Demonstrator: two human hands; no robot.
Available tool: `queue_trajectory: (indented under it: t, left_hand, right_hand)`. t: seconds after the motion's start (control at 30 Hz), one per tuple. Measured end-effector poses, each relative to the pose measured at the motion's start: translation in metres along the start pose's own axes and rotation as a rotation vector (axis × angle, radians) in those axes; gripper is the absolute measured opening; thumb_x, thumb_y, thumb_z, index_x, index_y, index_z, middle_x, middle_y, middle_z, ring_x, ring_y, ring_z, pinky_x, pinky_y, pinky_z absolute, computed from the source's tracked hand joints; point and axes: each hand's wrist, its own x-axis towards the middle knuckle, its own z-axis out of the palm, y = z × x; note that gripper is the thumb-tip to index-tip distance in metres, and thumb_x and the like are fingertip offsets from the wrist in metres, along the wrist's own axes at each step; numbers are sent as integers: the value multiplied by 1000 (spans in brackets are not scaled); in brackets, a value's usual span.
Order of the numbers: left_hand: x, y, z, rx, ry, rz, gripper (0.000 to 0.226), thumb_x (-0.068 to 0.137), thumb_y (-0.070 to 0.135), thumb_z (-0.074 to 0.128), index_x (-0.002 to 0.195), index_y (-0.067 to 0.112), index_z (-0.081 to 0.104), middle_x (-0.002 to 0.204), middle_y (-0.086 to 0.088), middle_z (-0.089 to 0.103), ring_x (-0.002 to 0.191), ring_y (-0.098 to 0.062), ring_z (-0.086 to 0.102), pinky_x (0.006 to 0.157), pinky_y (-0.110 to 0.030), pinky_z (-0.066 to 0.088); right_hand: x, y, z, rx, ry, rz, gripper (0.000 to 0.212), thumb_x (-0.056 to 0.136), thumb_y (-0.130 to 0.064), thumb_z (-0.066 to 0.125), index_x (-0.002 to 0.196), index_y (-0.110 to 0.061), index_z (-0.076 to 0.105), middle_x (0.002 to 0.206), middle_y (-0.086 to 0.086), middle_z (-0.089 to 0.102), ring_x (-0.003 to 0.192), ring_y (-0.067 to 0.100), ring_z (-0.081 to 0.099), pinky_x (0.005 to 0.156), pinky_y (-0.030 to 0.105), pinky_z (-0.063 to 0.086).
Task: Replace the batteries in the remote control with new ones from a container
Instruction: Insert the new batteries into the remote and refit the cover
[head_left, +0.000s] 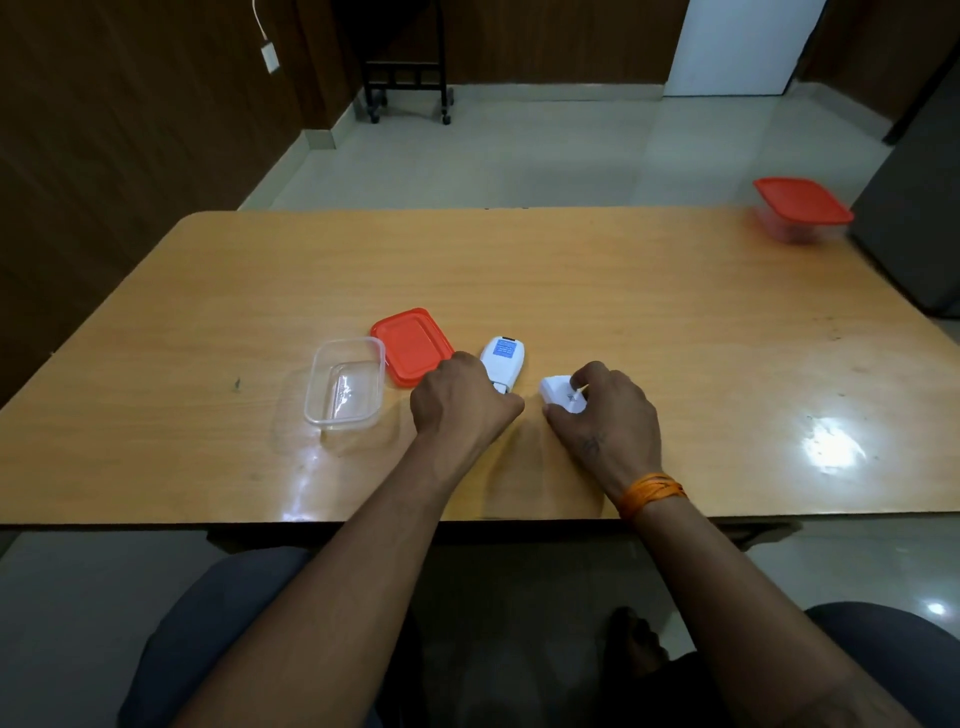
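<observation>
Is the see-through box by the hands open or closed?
Open. The clear box has no lid on it; a red lid lies flat on the table right beside it.

I count two hands: left hand (460, 397), right hand (605, 415). One white remote (503, 360). One white battery cover (560, 396). Two clear containers: open container (345, 384), closed container (800, 215) at the far corner. Two red lids; one loose lid (412, 345), one on the closed container. One table (675, 312). One orange wristband (652, 491). Batteries: I can't see any.
</observation>
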Motion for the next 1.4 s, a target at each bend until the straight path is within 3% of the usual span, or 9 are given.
queue_trajectory:
  t: [0.13, 0.3, 0.4, 0.6, 0.67, 0.77, 0.87, 1.1, 1.4]
  left_hand:
    - [1, -3, 0, -97, -21, -41, 51, 72, 50, 78, 101, 12, 60, 94, -6, 68, 77, -28, 56, 61, -30, 41]
    - [-2, -10, 4, -320, -53, 9, 48, 76, 58, 81, 65, 19, 56, 60, 3, 58, 62, -21, 61, 48, -32, 43]
    - [-2, -17, 7, -507, -93, -66, 33, 79, 43, 80, 69, 13, 72, 61, -6, 74, 59, -28, 75, 62, -46, 65]
    - [-3, -25, 0, -854, -249, -225, 8, 93, 6, 71, 86, 1, 72, 76, -21, 76, 60, -33, 73, 72, -53, 66]
    - [4, -31, 4, -763, -133, -151, 5, 88, 7, 71, 88, 10, 74, 77, -15, 78, 66, -28, 74, 76, -50, 67]
    - [7, -35, 7, -527, 36, 97, 37, 84, 3, 64, 116, 16, 79, 112, -8, 79, 100, -25, 74, 92, -29, 56]
    - [7, -33, 7, -473, 34, 241, 47, 84, -2, 63, 127, 10, 76, 132, -12, 72, 120, -29, 68, 101, -30, 49]
    - [8, -38, 9, -415, 31, 308, 42, 86, 6, 60, 125, 9, 77, 132, -17, 72, 124, -32, 68, 104, -34, 50]
    - [12, -39, 8, -323, -8, 343, 42, 88, 7, 67, 129, 11, 74, 134, -21, 69, 126, -33, 66, 106, -39, 51]
  right_hand:
    - [-3, 0, 0, 29, 14, -16, 42, 84, -46, 75, 111, -16, 65, 103, 8, 69, 92, 30, 64, 70, 32, 39]
    - [-8, -9, 1, 96, 49, -63, 37, 85, -48, 75, 109, -21, 67, 93, 5, 69, 86, 25, 64, 66, 30, 36]
    - [-12, -19, 0, 103, 74, -90, 32, 84, -43, 74, 108, -22, 68, 93, 5, 68, 84, 26, 63, 65, 30, 35]
    - [-23, -31, 9, 48, 70, -153, 35, 84, -47, 75, 107, -20, 69, 91, 5, 63, 79, 28, 60, 64, 32, 34]
    - [-24, -32, 13, 25, 75, -172, 35, 84, -45, 75, 107, -19, 70, 89, 6, 61, 78, 29, 60, 64, 31, 34]
    - [-24, -35, 16, 2, 75, -190, 33, 85, -43, 75, 108, -19, 72, 88, 6, 59, 76, 29, 60, 63, 31, 36]
    - [-26, -36, 19, -15, 97, -214, 29, 89, -41, 73, 105, -17, 74, 84, 5, 56, 69, 27, 56, 60, 31, 36]
    - [-24, -35, 29, -66, 70, -266, 23, 90, -34, 73, 97, -11, 72, 82, 2, 41, 66, 23, 42, 57, 31, 33]
    - [-23, -39, 41, -150, 113, -284, 14, 89, -18, 73, 88, -4, 68, 87, 17, 53, 73, 24, 37, 59, 32, 31]
